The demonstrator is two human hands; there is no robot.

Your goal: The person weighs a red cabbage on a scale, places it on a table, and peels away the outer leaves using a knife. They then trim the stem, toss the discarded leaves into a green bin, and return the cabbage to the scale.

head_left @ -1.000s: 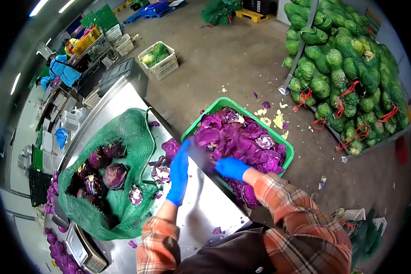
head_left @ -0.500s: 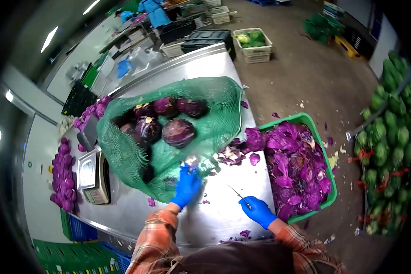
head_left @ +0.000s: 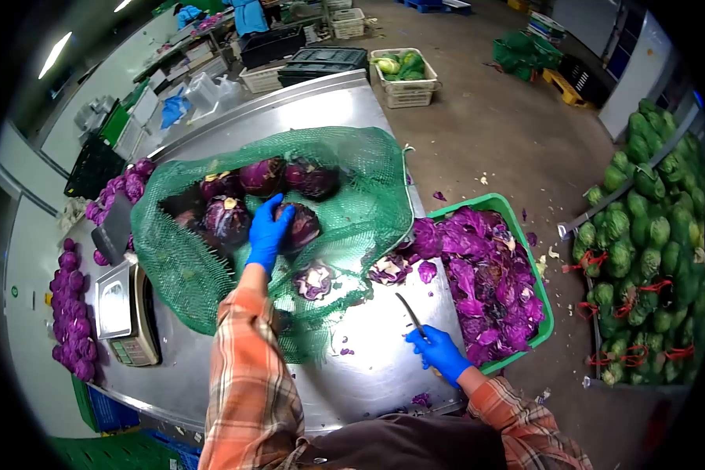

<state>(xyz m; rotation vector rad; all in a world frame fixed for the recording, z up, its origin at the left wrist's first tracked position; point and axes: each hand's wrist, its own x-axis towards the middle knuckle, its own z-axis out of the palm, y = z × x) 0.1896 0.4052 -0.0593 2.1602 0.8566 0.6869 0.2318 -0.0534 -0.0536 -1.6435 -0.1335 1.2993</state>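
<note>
A green mesh bag (head_left: 352, 211) lies opened on the metal table (head_left: 368, 337), with several dark purple cabbages (head_left: 262, 176) on it. My left hand (head_left: 266, 235), in a blue glove, reaches over the bag and rests its fingers on the left side of one cabbage (head_left: 301, 227). My right hand (head_left: 440, 356), also gloved in blue, is closed on a knife (head_left: 410, 312) whose blade points up and left above the table. A cabbage with its pale cut side up (head_left: 315, 280) sits on the near edge of the mesh.
A green crate (head_left: 542, 301) full of purple leaves stands right of the table. A scale (head_left: 137, 321) and a row of purple cabbages (head_left: 72, 313) are at the left. Bagged green vegetables (head_left: 642, 251) lie far right. Co-workers in blue (head_left: 248, 16) appear at the back.
My left hand has moved forward from the near edge of the mesh to the cabbage in the bag. The pale cut cabbage now shows uncovered. The camera view has shifted somewhat.
</note>
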